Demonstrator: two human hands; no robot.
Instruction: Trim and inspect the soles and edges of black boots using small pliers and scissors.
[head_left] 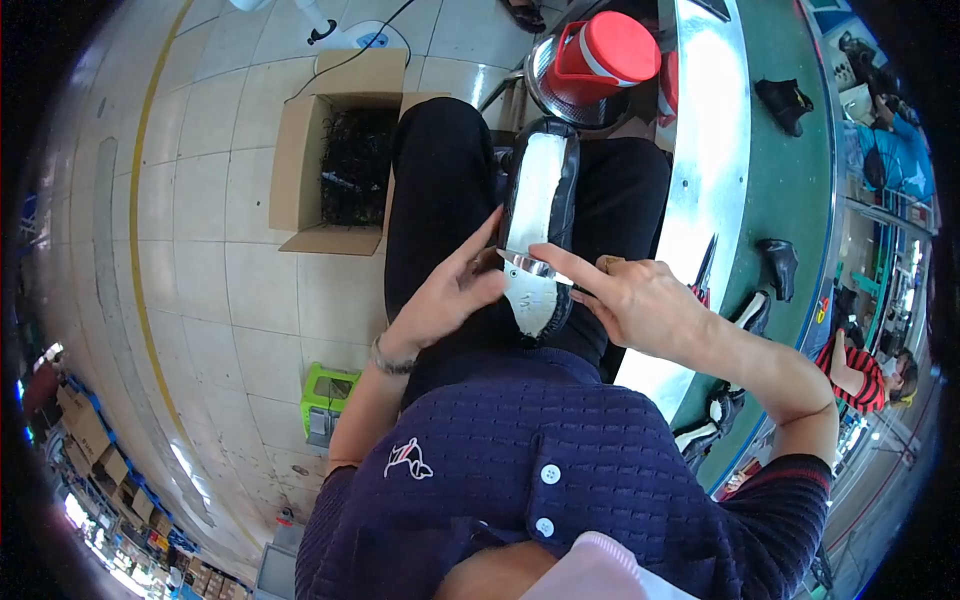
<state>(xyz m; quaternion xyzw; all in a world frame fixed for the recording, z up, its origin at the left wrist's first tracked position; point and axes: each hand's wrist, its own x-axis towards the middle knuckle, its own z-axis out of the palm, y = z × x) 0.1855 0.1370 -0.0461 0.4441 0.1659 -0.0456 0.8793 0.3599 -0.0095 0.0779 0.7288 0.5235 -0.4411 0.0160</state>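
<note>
A black shoe (536,190) lies upside down along my lap between the thighs, its pale underside facing up. My right hand (632,300) is closed round a knife with a shiny metal blade (530,264), which lies across the middle of that underside; a brown bit, apparently its handle, shows behind the knuckles. The index finger presses along the blade. At the shoe's left edge is my left hand (445,300), its thumb and index finger spread apart near the blade's tip. Whether its fingertips touch the shoe is hard to make out.
Left of my knees stands an open cardboard box (298,170) holding black scraps. A green and grey container (326,400) sits on the tiled floor. Beyond my knees is a red lidded jug (610,55). At right, a metal ledge (705,130) borders a green conveyor (790,190) carrying several black shoes.
</note>
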